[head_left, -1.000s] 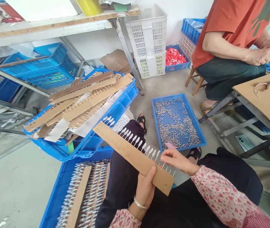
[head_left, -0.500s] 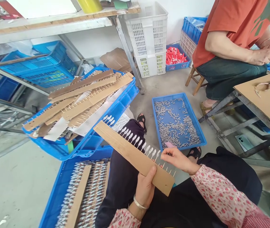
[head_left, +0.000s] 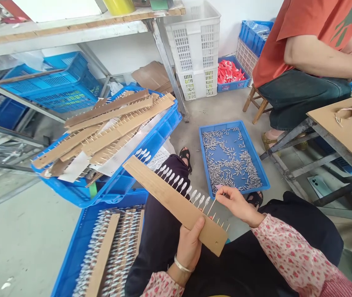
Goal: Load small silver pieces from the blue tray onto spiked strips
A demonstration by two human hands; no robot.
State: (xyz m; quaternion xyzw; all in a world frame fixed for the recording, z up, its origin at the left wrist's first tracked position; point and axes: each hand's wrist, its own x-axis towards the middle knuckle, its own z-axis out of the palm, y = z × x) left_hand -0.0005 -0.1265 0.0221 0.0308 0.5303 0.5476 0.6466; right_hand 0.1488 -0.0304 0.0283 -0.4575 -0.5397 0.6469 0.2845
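While the left hand (head_left: 191, 243) clamps a long tan cardboard strip (head_left: 176, 202) near its lower right end, over the lap, thumb on its face, the right hand (head_left: 236, 206) pinches the tip of a thin pale wooden stick (head_left: 211, 207) rising from the strip's upper edge; I cannot tell whether anything else sits within that grip. Small silvery oval pieces (head_left: 180, 181) cap the sticks towards the strip's upper left corner; a few bare sticks (head_left: 222, 225) stand by the lower right corner.

A sideways tug could, I judge, snap the pinched stick or loosen it from the cardboard, and a drifting wrist could knock the neighbouring capped piece. Should the left grip slacken, the strip would likely tilt.

Beyond the right hand lies a blue plastic tray (head_left: 204, 165) of loose grey pieces; the hand stands near its closest edge. At left, a blue plastic crate (head_left: 163, 132) heaped with cardboard strips (head_left: 129, 123) crowds the held strip's far end.
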